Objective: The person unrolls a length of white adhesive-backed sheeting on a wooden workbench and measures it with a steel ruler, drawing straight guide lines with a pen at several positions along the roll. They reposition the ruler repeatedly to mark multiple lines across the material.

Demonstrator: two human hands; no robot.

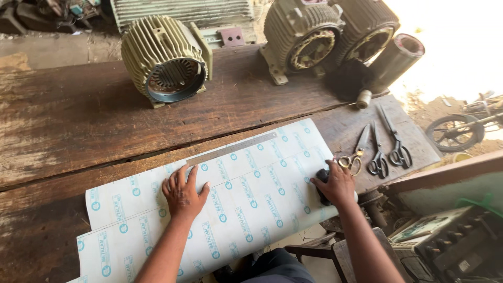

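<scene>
White insulation sheet with blue round marks (262, 194) lies whole and uncut on the worn wooden workbench (78, 115), one steel ruler (233, 148) along its far edge. Three ribbed motor housings (165, 57) stand behind; three scissors (378, 152) wait right. Left hand (183, 194) presses flat, fingers spread; right hand (336, 184) grips a small black object (323, 181).

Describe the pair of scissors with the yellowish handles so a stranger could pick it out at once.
Find the wooden workbench and the white printed sheet spread across it. Just off the sheet's right edge, beside the right hand, lie three pairs of scissors side by side. The one meant is the brass-handled pair nearest the sheet; the two dark-handled pairs lie farther right.
</scene>
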